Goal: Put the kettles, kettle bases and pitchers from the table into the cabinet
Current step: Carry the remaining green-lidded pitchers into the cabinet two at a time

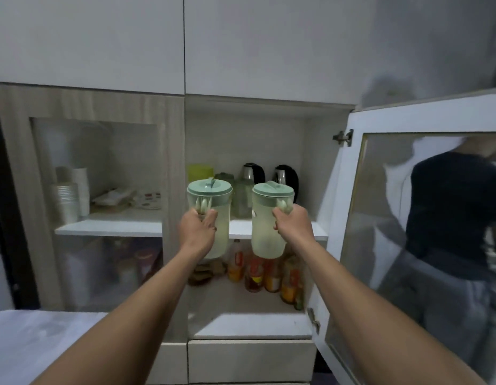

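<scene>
I hold two clear plastic pitchers with pale green lids in front of the open cabinet. My left hand [198, 227] grips the handle of the left pitcher [210, 195]. My right hand [291, 222] grips the handle of the right pitcher [266, 232]. Both hang upright at the level of the cabinet's middle shelf [241, 227], just in front of its edge. On that shelf, further back, stand two steel kettles with black handles [252, 172] [285, 176], another green-lidded pitcher [241, 195] and a yellow-green container [199, 170].
The right glass door [408, 218] is swung open toward me and reflects a person. The left glass door [102, 204] is shut, with cups and plates behind it. Several bottles [263, 273] stand on the lower shelf. A white tabletop [33, 343] lies at lower left.
</scene>
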`<state>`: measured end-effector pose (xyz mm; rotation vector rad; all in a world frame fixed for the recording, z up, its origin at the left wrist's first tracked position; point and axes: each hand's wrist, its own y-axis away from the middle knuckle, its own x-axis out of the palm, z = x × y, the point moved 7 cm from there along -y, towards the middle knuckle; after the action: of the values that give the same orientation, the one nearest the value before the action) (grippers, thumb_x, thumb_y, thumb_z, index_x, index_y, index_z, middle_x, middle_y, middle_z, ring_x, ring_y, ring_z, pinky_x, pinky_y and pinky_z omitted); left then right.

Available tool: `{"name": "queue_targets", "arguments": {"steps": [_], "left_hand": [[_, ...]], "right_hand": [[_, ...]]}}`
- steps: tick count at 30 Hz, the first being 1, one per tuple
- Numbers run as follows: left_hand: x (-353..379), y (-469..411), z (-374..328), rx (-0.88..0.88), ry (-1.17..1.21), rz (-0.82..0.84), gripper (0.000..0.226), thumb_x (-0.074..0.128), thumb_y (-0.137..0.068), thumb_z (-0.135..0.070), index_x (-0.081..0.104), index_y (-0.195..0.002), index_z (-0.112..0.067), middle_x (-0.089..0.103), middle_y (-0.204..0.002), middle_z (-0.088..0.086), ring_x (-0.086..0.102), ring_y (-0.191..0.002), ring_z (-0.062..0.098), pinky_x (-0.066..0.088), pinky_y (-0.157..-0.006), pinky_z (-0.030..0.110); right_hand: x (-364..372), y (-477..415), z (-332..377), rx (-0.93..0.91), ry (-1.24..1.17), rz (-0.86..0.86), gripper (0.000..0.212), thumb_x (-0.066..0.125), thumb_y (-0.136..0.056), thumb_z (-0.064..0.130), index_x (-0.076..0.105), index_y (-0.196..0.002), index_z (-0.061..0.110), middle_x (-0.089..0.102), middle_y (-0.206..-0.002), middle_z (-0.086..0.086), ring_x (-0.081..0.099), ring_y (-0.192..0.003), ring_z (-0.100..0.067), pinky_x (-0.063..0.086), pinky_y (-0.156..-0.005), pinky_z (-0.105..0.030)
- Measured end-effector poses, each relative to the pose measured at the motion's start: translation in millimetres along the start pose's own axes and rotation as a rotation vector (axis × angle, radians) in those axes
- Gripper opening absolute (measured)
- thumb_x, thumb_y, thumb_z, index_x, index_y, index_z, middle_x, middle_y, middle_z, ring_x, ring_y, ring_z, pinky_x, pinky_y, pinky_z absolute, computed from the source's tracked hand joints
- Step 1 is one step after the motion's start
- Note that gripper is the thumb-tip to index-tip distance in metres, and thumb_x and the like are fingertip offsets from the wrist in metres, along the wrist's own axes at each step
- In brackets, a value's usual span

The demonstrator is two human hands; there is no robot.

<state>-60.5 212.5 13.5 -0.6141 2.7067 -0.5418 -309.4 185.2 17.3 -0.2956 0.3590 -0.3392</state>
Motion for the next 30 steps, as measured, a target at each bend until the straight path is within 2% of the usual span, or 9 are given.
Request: {"name": "queue_targets", "arguments": {"steps": [2, 3, 5, 9, 12, 17, 26, 30], "left_hand": [[19.9, -10.2, -3.2, 0.01, 0.047, 0.042, 0.024, 0.054, -0.095, -0.025, 0.063, -0.081, -0.007, 0.065, -0.072, 0.007, 0.064, -0.069, 0.025, 0.051, -0.056, 0.034], [28.4, -15.7, -3.6, 0.013, 0.072, 0.058, 0.024, 0.055, -0.094, -0.026, 0.063, -0.081, -0.008, 0.066, -0.072, 0.008, 0.066, -0.072, 0.029, 0.057, -0.062, 0.041], [42.9, -27.3, -4.8, 0.01, 0.093, 0.084, 0.023, 0.055, -0.092, -0.026, 0.064, -0.083, -0.007, 0.067, -0.073, 0.009, 0.068, -0.075, 0.033, 0.058, -0.069, 0.05], [68.9, -47.2, -7.5, 0.026, 0.118, 0.129, 0.022, 0.054, -0.091, -0.025, 0.062, -0.08, -0.008, 0.067, -0.072, 0.009, 0.069, -0.077, 0.035, 0.056, -0.067, 0.048], [90.5, -61.9, -3.0, 0.007, 0.135, 0.15, 0.021, 0.054, -0.093, -0.027, 0.061, -0.079, -0.014, 0.069, -0.076, 0.009, 0.069, -0.077, 0.031, 0.056, -0.07, 0.046], [133.9, -81.4, 10.8, -0.001, 0.148, 0.227, 0.024, 0.051, -0.096, -0.023, 0.062, -0.084, -0.006, 0.065, -0.075, 0.01, 0.059, -0.067, 0.022, 0.045, -0.059, 0.033], [219.4, -130.7, 41.9, -0.023, 0.16, 0.3, 0.022, 0.053, -0.097, -0.026, 0.057, -0.083, -0.01, 0.06, -0.07, 0.004, 0.058, -0.065, 0.018, 0.042, -0.056, 0.029], [263.9, -155.4, 53.6, -0.042, 0.146, 0.301, 0.024, 0.053, -0.097, -0.026, 0.059, -0.085, -0.006, 0.06, -0.071, 0.006, 0.056, -0.064, 0.018, 0.042, -0.054, 0.029]], "right_hand": [[-13.5, -11.8, -4.7, 0.0, -0.002, -0.031, 0.02, 0.058, -0.094, 0.02, 0.056, -0.074, 0.016, 0.061, -0.066, -0.003, 0.064, -0.065, -0.02, 0.047, -0.061, -0.032], [-18.6, -18.1, -7.5, 0.003, -0.002, -0.043, 0.02, 0.058, -0.094, 0.02, 0.057, -0.075, 0.016, 0.061, -0.068, -0.003, 0.064, -0.065, -0.02, 0.047, -0.06, -0.031], [-27.1, -31.3, -12.9, 0.017, -0.013, -0.074, 0.017, 0.058, -0.095, 0.021, 0.059, -0.08, 0.014, 0.062, -0.072, -0.005, 0.064, -0.064, -0.018, 0.046, -0.06, -0.029], [-36.0, -53.3, -23.2, 0.024, 0.0, -0.117, 0.018, 0.059, -0.096, 0.021, 0.061, -0.08, 0.013, 0.063, -0.071, -0.005, 0.064, -0.06, -0.014, 0.048, -0.061, -0.03], [-37.8, -68.9, -34.0, 0.042, 0.003, -0.146, 0.019, 0.059, -0.095, 0.021, 0.061, -0.077, 0.014, 0.063, -0.067, -0.003, 0.065, -0.061, -0.016, 0.051, -0.067, -0.036], [-37.8, -96.1, -58.0, 0.069, 0.008, -0.187, 0.021, 0.059, -0.095, 0.021, 0.062, -0.075, 0.014, 0.063, -0.067, -0.004, 0.065, -0.063, -0.018, 0.049, -0.065, -0.035], [-30.8, -173.6, -109.0, 0.095, 0.041, -0.201, 0.023, 0.061, -0.094, 0.021, 0.061, -0.073, 0.012, 0.063, -0.062, -0.005, 0.065, -0.061, -0.02, 0.047, -0.058, -0.031], [-22.0, -219.8, -132.7, 0.097, 0.059, -0.18, 0.024, 0.06, -0.095, 0.021, 0.06, -0.074, 0.01, 0.063, -0.064, -0.006, 0.066, -0.064, -0.025, 0.047, -0.06, -0.033]]}}
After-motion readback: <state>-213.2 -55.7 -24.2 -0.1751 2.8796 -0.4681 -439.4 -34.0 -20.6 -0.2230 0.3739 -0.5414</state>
